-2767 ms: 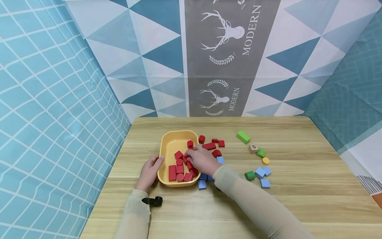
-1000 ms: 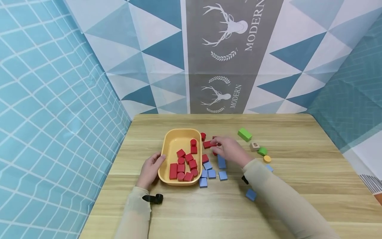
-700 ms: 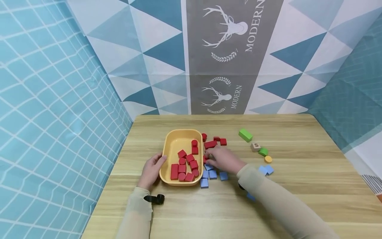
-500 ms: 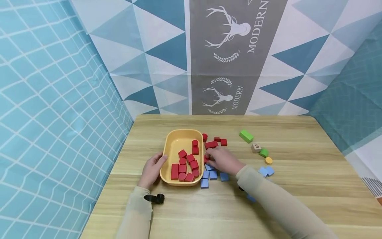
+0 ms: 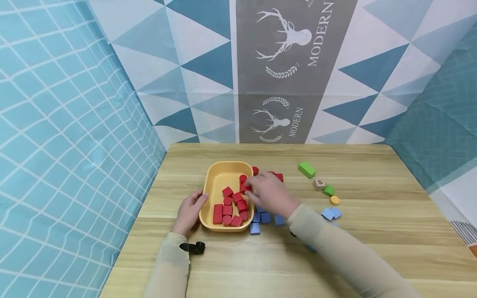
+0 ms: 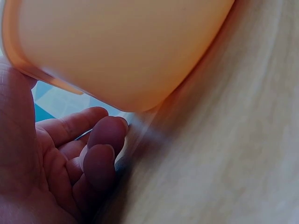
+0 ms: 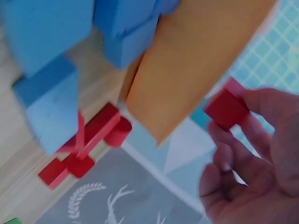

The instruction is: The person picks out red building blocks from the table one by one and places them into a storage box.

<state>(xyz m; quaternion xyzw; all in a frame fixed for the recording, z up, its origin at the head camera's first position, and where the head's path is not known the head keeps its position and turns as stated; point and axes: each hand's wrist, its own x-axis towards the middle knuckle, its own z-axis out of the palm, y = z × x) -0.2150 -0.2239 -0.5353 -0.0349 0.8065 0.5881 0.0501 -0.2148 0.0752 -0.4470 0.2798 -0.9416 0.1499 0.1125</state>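
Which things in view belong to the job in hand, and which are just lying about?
Likely in the job:
yellow tray
left hand, touching its rim
right hand, pinching a red block
red blocks in the tray
red blocks outside the tray

Apparently just lying about:
blue blocks
bright green block
green rounded block
S block
yellow disc

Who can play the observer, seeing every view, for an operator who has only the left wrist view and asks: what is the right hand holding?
Observer: The right hand pinches a red block.
Operator: I see just the outer wall of the tray. What lies inside?
Observer: Several red blocks.
Operator: And what is on the table by the tray's right side?
Observer: A few blue blocks.
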